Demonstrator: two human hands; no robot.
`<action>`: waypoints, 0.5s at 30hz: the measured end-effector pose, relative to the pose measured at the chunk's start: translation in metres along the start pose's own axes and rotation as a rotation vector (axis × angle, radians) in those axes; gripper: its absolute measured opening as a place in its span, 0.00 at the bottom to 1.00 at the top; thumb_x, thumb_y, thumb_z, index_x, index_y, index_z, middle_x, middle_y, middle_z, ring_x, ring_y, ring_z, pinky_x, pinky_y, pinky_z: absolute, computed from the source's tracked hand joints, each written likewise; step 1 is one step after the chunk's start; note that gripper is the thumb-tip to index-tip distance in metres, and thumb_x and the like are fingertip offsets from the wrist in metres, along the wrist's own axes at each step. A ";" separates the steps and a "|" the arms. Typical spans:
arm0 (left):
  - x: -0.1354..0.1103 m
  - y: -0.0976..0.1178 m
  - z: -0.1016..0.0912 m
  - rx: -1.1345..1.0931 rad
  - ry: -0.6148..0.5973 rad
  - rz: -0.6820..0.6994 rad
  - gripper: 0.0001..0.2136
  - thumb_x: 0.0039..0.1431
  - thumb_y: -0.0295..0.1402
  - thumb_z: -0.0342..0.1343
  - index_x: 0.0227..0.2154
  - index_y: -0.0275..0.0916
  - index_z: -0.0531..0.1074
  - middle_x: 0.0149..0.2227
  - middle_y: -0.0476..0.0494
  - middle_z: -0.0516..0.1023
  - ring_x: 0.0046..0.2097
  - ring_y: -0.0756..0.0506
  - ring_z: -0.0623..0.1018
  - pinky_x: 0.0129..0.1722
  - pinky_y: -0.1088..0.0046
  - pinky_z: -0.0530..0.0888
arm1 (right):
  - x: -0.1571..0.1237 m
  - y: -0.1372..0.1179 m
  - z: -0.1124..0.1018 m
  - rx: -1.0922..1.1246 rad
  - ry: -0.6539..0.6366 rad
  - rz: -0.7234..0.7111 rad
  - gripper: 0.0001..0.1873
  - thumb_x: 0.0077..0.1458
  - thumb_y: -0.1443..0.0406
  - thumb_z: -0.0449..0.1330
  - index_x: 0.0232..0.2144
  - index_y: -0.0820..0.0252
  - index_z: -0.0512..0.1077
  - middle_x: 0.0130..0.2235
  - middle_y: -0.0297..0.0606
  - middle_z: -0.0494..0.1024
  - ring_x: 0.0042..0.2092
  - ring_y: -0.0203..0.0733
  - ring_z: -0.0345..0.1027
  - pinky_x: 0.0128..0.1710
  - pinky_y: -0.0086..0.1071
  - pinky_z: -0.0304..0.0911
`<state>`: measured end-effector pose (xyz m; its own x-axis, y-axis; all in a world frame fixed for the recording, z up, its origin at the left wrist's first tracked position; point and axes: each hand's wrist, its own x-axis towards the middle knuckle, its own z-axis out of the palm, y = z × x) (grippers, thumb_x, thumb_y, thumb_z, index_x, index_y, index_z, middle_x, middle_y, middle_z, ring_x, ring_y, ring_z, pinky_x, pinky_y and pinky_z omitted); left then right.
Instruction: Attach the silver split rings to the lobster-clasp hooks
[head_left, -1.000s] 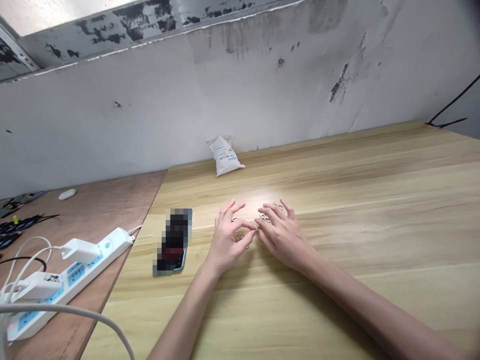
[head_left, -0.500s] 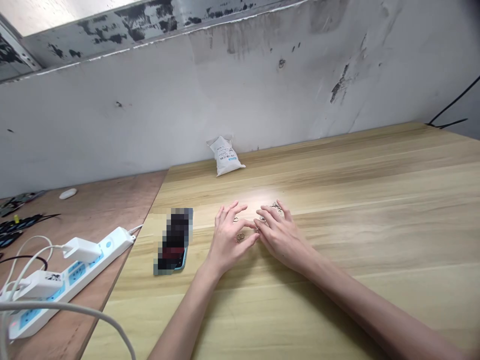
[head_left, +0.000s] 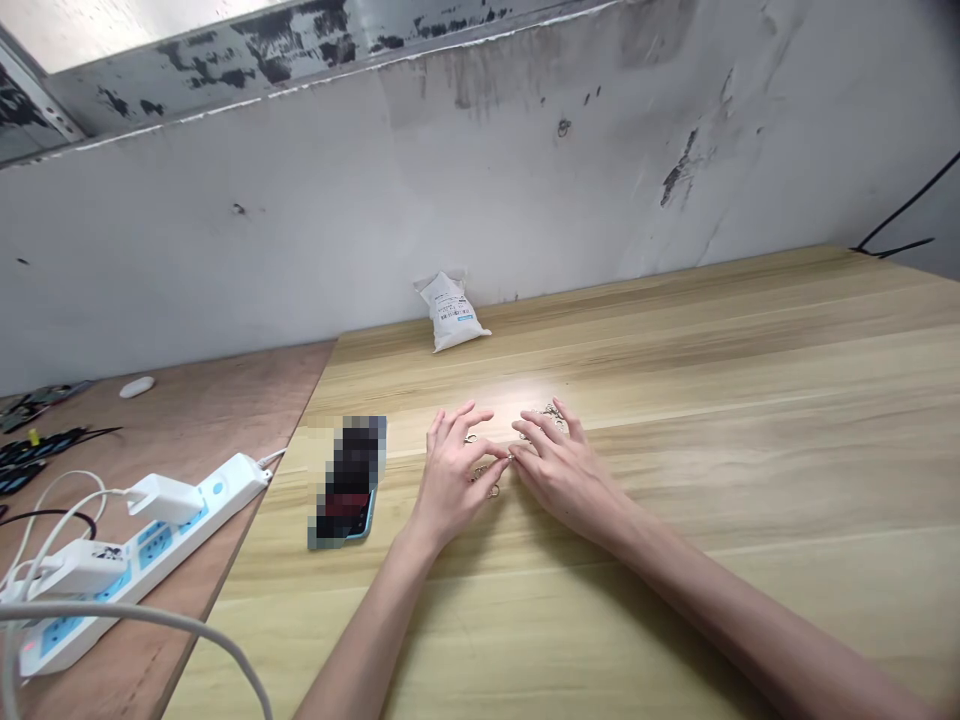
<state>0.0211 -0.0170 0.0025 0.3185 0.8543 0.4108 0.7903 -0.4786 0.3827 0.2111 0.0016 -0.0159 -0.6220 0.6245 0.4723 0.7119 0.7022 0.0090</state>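
Both of my hands rest on the light wooden table (head_left: 675,400) over a small scatter of metal rings (head_left: 551,412). My left hand (head_left: 450,480) pinches thumb and forefinger on a small ring, other fingers raised and spread. My right hand (head_left: 562,470) meets it fingertip to fingertip, pinching at the same spot, the rest of its fingers lying over more rings. What exactly sits between the fingertips is too small to make out clearly. A loose ring (head_left: 472,438) lies just beyond my left fingers.
A phone (head_left: 349,482) lies left of my left hand. A white labelled bag (head_left: 450,312) leans by the wall. On the darker table to the left sit a white power strip (head_left: 135,545) with plugs and cables, and a small white object (head_left: 136,386).
My hands have stayed in place; only the fingers shifted slightly, and the pinch between left thumb and right fingertips has tightened.
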 end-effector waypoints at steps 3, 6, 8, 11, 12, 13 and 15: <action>0.000 0.003 0.000 -0.024 0.034 -0.007 0.03 0.61 0.32 0.58 0.34 0.46 0.76 0.56 0.46 0.72 0.65 0.39 0.61 0.65 0.46 0.52 | 0.000 -0.003 -0.001 -0.003 0.017 -0.006 0.11 0.63 0.70 0.52 0.35 0.59 0.75 0.50 0.45 0.75 0.59 0.50 0.62 0.65 0.56 0.43; 0.000 0.007 0.000 -0.038 0.099 -0.039 0.03 0.61 0.33 0.58 0.33 0.46 0.77 0.55 0.46 0.72 0.65 0.39 0.61 0.65 0.46 0.51 | 0.000 -0.007 -0.002 0.000 0.051 -0.011 0.11 0.63 0.71 0.52 0.36 0.59 0.75 0.49 0.45 0.76 0.58 0.51 0.62 0.66 0.56 0.42; 0.000 0.009 0.001 -0.036 0.151 -0.072 0.04 0.62 0.33 0.58 0.33 0.46 0.77 0.55 0.45 0.71 0.65 0.38 0.61 0.65 0.45 0.51 | 0.001 -0.008 -0.003 -0.003 0.097 0.013 0.11 0.63 0.71 0.53 0.35 0.59 0.75 0.48 0.45 0.76 0.58 0.51 0.63 0.66 0.57 0.41; 0.000 0.008 0.001 -0.009 0.149 -0.103 0.04 0.62 0.33 0.56 0.33 0.44 0.76 0.56 0.43 0.71 0.65 0.37 0.60 0.64 0.45 0.54 | 0.002 -0.006 -0.003 -0.016 0.160 0.066 0.10 0.63 0.70 0.54 0.33 0.58 0.75 0.49 0.44 0.76 0.58 0.51 0.64 0.66 0.58 0.38; 0.000 0.006 0.002 0.004 0.116 -0.099 0.04 0.62 0.33 0.56 0.33 0.44 0.75 0.56 0.43 0.70 0.65 0.37 0.60 0.64 0.45 0.55 | 0.002 -0.004 -0.003 -0.020 0.164 0.072 0.11 0.63 0.70 0.54 0.33 0.58 0.75 0.49 0.44 0.76 0.58 0.50 0.64 0.66 0.58 0.38; -0.001 0.005 0.002 0.019 0.074 -0.089 0.04 0.62 0.33 0.56 0.33 0.44 0.75 0.56 0.42 0.70 0.65 0.37 0.60 0.63 0.45 0.56 | 0.001 -0.003 -0.004 -0.026 0.159 0.072 0.11 0.63 0.70 0.54 0.32 0.57 0.75 0.49 0.43 0.76 0.58 0.50 0.64 0.66 0.58 0.38; -0.001 0.002 0.004 0.053 -0.002 -0.057 0.03 0.62 0.33 0.56 0.34 0.44 0.75 0.56 0.42 0.70 0.65 0.36 0.60 0.63 0.44 0.56 | 0.001 0.000 -0.004 -0.037 0.135 0.056 0.11 0.63 0.70 0.53 0.32 0.57 0.75 0.49 0.43 0.76 0.58 0.50 0.63 0.66 0.58 0.38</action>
<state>0.0238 -0.0181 -0.0005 0.2730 0.8802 0.3882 0.8336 -0.4178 0.3612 0.2118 0.0009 -0.0119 -0.5330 0.6089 0.5875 0.7575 0.6528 0.0106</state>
